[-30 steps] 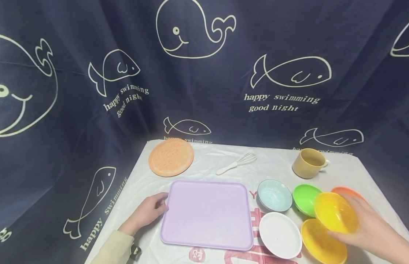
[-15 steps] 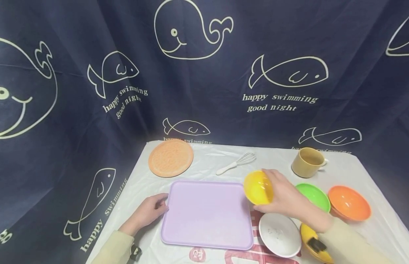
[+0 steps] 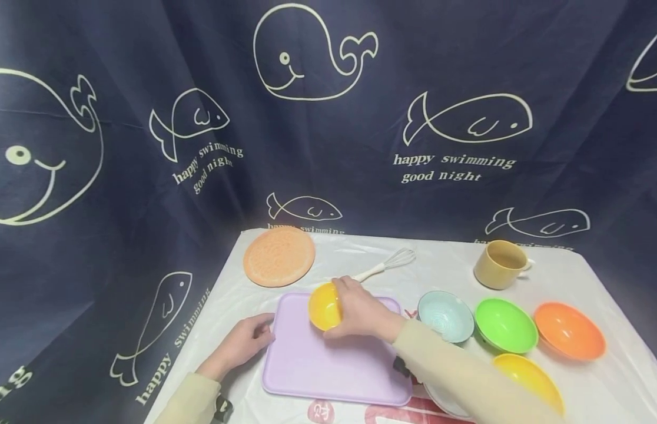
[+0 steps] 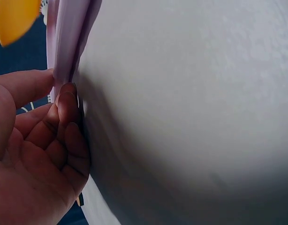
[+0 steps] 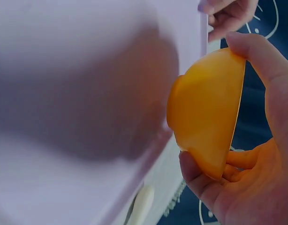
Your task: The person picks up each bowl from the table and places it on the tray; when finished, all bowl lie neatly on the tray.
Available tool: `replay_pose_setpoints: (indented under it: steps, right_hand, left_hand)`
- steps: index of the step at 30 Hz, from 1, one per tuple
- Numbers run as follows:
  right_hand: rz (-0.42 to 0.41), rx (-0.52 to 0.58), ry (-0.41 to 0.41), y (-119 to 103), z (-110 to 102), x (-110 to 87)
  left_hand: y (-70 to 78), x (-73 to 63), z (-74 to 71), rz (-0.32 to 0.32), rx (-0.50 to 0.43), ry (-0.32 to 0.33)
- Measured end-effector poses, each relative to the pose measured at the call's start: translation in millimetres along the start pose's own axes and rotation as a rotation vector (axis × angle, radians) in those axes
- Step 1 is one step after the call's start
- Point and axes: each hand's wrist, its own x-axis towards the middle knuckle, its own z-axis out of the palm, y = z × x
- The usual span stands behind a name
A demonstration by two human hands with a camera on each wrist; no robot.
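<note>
My right hand (image 3: 360,310) grips a small yellow bowl (image 3: 324,306) by its rim, above the back part of the lilac tray (image 3: 328,371). In the right wrist view the bowl (image 5: 207,108) is seen from the side, thumb and fingers at opposite sides of its rim, its foot facing the tray and a shadow below it. My left hand (image 3: 245,341) pinches the tray's left edge; in the left wrist view the thumb lies on the rim (image 4: 69,42) and curled fingertips sit against its underside.
Right of the tray stand a pale blue bowl (image 3: 446,315), a green bowl (image 3: 505,324), an orange bowl (image 3: 569,330) and a larger yellow dish (image 3: 532,377). My right sleeve partly covers a white bowl (image 3: 440,397). Behind are a mug (image 3: 499,265), a whisk (image 3: 387,264) and an orange round mat (image 3: 279,257).
My right hand has carried the small yellow bowl leftward from the bowls on the right to above the tray. My left hand has stayed at the tray's edge.
</note>
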Motion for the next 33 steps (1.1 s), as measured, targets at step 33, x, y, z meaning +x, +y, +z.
replay_pose_setpoints:
  steps: [33]
  right_hand:
    - [0.078,0.044,0.079,-38.3,62.6,60.4]
  left_hand:
    - [3.2,-0.8,4.8,-0.031,-0.005,0.003]
